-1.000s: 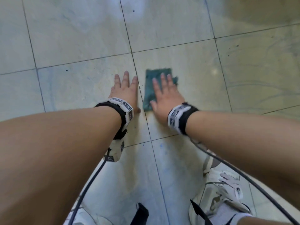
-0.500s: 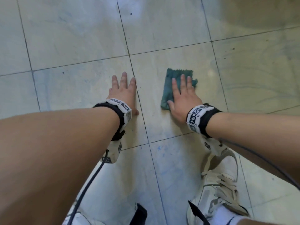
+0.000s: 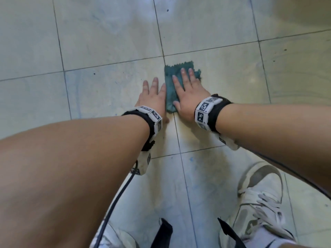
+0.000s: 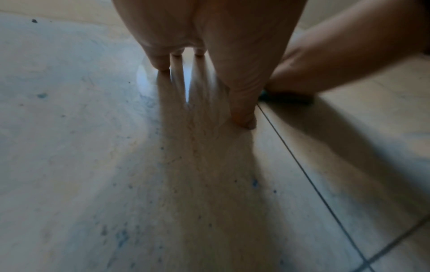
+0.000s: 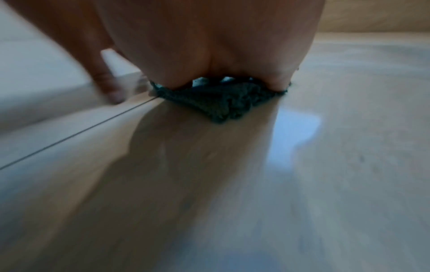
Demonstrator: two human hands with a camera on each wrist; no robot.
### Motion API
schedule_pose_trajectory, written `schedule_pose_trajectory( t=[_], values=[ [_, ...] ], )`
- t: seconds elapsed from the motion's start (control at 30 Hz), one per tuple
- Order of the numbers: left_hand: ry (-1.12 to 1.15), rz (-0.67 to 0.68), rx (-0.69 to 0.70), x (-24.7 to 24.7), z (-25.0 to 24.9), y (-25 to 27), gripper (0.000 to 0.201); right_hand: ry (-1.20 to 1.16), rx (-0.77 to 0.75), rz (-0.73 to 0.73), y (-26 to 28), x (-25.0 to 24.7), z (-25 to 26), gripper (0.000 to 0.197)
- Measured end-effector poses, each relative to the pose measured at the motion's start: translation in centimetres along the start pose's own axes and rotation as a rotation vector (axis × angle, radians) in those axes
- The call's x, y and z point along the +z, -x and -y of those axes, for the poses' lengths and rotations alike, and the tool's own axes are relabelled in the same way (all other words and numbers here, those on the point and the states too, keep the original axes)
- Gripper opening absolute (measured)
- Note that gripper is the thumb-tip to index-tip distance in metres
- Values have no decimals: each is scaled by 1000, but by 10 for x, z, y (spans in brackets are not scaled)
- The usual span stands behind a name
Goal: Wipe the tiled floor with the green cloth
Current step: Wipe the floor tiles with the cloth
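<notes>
The green cloth (image 3: 170, 86) lies flat on the pale tiled floor (image 3: 107, 38), just right of a grout line. My right hand (image 3: 188, 90) presses down on it with straight, spread fingers; the palm covers its near part. In the right wrist view the cloth (image 5: 223, 103) bunches under the palm. My left hand (image 3: 154, 97) rests flat on the bare tile right beside the cloth's left edge, fingers straight. In the left wrist view the left hand (image 4: 209, 60) touches the floor, and a sliver of cloth (image 4: 274, 96) shows under my right hand.
My white sneaker (image 3: 259, 203) stands on the tiles at the lower right, close behind my right arm. A black cable (image 3: 114, 203) hangs from the left wrist. Blue smudges (image 4: 121, 237) and dark specks (image 3: 167, 10) mark the tiles.
My right hand has slid the cloth left, back up against the left hand, after going right half a second ago. The left hand stays planted.
</notes>
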State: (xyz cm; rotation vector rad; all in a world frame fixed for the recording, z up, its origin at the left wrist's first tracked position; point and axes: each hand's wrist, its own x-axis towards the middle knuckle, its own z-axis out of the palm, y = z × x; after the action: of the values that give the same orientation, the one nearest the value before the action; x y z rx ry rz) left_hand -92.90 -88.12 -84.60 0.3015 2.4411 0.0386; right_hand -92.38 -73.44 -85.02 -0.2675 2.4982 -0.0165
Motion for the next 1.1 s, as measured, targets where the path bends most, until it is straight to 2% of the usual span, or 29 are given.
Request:
schedule_pose_trajectory(
  t=[0.13, 0.27, 0.37, 0.47, 0.53, 0.63, 0.77, 0.87, 0.93, 1.0, 1.1],
  values=[
    [5, -23, -6, 1, -5, 1, 100, 101, -231, 62, 71, 55, 8, 86],
    [-7, -2, -13, -5, -7, 1, 104, 111, -264, -7, 91, 78, -11, 84],
    [7, 37, 5, -5, -3, 6, 115, 137, -173, -57, 96, 76, -67, 86],
    [-3, 11, 18, -1, -1, 9, 115, 247, -32, 48, 114, 68, -131, 85],
    [1, 7, 20, -1, 0, 8, 115, 261, 14, 136, 117, 63, -146, 86],
    [2, 11, 12, -2, -1, 8, 116, 202, 24, 182, 108, 56, -118, 87],
    [3, 18, 3, -5, -4, 7, 113, 173, -226, 35, 79, 56, -34, 92],
    [-6, 29, 3, -7, -2, 5, 106, 212, -257, 49, 68, 63, 17, 87],
    [-33, 35, 9, -9, -2, 6, 105, 209, -287, 21, 69, 63, 16, 85],
    [-40, 43, 11, -12, -2, 6, 110, 205, -308, 19, 70, 61, -8, 85],
    [-43, 32, 16, -14, -6, 7, 119, 173, -151, 75, 80, 56, -62, 84]
  ],
)
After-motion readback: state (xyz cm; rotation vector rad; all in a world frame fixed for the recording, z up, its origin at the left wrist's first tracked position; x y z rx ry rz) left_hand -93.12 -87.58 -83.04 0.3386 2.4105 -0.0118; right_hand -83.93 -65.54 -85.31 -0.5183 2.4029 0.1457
